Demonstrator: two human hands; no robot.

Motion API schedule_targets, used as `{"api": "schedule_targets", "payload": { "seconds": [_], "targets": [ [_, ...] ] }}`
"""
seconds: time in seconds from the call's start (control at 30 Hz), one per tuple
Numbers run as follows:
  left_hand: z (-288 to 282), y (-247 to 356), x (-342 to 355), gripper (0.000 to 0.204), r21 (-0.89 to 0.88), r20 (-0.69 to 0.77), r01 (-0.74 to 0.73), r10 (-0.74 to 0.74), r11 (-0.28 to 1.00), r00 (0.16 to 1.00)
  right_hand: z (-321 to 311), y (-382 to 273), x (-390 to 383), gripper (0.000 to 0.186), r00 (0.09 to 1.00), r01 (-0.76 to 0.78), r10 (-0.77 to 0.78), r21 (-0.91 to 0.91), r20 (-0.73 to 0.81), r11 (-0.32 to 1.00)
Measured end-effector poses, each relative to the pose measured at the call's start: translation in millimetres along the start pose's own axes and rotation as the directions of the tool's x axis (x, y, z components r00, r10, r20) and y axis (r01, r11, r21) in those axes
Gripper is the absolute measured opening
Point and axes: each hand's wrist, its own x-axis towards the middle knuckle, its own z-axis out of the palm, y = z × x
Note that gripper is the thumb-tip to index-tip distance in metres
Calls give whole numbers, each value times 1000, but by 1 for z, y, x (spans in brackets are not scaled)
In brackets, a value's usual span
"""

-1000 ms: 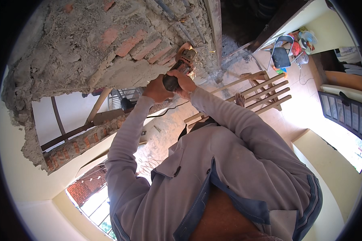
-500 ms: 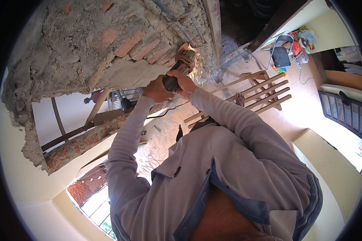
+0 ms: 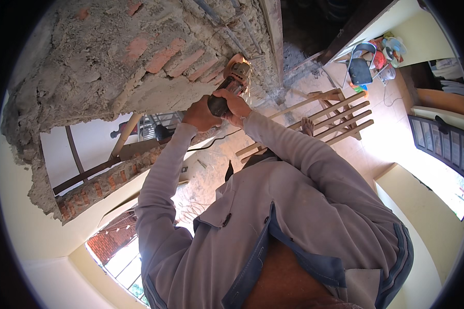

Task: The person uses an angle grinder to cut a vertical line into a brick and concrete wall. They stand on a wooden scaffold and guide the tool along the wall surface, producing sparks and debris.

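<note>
Both my hands grip an angle grinder [image 3: 235, 82], held up at the broken edge of a masonry wall. My left hand [image 3: 201, 113] is wrapped round the lower left side of its body, and my right hand [image 3: 234, 105] closes on it from the right. The grinder's guarded head is against the rough edge, just below the exposed steel bars [image 3: 226, 28]; the disc's contact point is hard to see. A few sparks show beside the head. From my hands a black cord [image 3: 211, 144] hangs down.
Bare bricks [image 3: 167, 55] and crumbling mortar surround the bars. Below me stands a slatted wooden trestle [image 3: 340, 117], with a bare foot [image 3: 308, 126] on it. A chair [image 3: 360, 69] and household items are at the far right. An opening [image 3: 87, 144] breaks the left wall.
The spray of sparks beside the grinder has shrunk to a faint few. My hands and the grinder have hardly moved.
</note>
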Motion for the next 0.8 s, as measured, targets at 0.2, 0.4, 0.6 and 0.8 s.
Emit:
{"api": "schedule_targets", "payload": {
  "seconds": [0.2,0.4,0.6,0.8],
  "targets": [
    [-1,4,-1,88,11,8,32,-32,999,999,0,1,-1,31,1000,10,-10,12,0,1000],
    [-3,4,0,89,14,38,36,-37,999,999,0,0,0,30,1000,1,-1,-5,-7,1000],
    [1,3,1,89,22,2,24,-24,999,1000,-1,1,1,31,1000,6,-6,5,-10,1000],
    [0,2,1,89,9,18,28,-29,1000,999,-2,1,3,34,1000,-5,5,-13,-20,1000]
  ]
}}
